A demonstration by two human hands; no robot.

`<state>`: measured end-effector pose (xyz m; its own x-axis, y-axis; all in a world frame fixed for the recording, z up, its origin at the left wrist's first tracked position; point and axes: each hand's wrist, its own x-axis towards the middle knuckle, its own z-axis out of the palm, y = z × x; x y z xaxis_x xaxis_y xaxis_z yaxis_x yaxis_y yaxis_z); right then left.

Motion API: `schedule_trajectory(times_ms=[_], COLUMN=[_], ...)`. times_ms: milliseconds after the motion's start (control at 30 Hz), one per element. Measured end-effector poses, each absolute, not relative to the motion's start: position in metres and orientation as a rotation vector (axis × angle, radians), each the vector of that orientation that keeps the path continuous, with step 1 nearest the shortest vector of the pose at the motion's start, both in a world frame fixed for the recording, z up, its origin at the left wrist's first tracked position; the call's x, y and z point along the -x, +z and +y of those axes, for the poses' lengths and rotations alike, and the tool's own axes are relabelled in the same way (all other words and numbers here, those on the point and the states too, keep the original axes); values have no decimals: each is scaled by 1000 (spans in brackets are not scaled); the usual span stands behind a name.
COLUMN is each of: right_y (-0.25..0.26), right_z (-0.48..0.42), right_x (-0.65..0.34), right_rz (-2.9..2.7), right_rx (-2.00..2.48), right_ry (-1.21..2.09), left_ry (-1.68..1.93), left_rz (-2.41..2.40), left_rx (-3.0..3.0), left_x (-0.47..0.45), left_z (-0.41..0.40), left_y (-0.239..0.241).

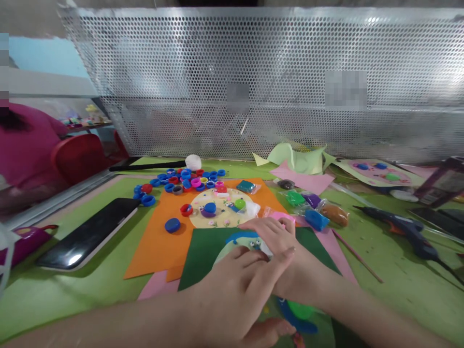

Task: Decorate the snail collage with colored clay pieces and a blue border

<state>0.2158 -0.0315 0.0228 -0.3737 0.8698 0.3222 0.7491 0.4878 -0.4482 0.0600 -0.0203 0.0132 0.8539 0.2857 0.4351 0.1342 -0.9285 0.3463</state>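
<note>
My left hand reaches in from the lower left, index finger and thumb apart. It partly overlaps my right hand, whose fingers stretch leftward over a dark green sheet. On that sheet lies a pale round piece with a blue strip and small googly eyes, largely covered by my hands. A small white bit shows beside the right fingers; whether they touch it, I cannot tell. Beyond sits a cream round card with bottle caps and eyes, on an orange sheet. Below my hands, a blue and green figure shows.
Many bottle caps lie behind the orange sheet. At left are a phone and a person in a pink top. Right of my hands are clay packets, a thin stick and a glue gun. A perforated metal panel stands behind.
</note>
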Motion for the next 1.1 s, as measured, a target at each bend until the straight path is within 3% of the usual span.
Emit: schedule_trajectory(times_ms=[333, 600, 833, 1100], right_y=[28, 31, 26, 30], right_z=[-32, -33, -31, -32], right_x=[-237, -221, -240, -220], right_rz=[-2221, -2254, -2271, -2362], right_rx=[1391, 1293, 1342, 1286], right_ry=[230, 285, 205, 383], left_ry=[823, 687, 661, 561], left_rz=[467, 367, 657, 313], left_rx=[-2576, -2662, -2417, -2850], left_x=[-39, -54, -36, -59], left_z=[-17, -21, -19, -21], left_y=[23, 19, 31, 23])
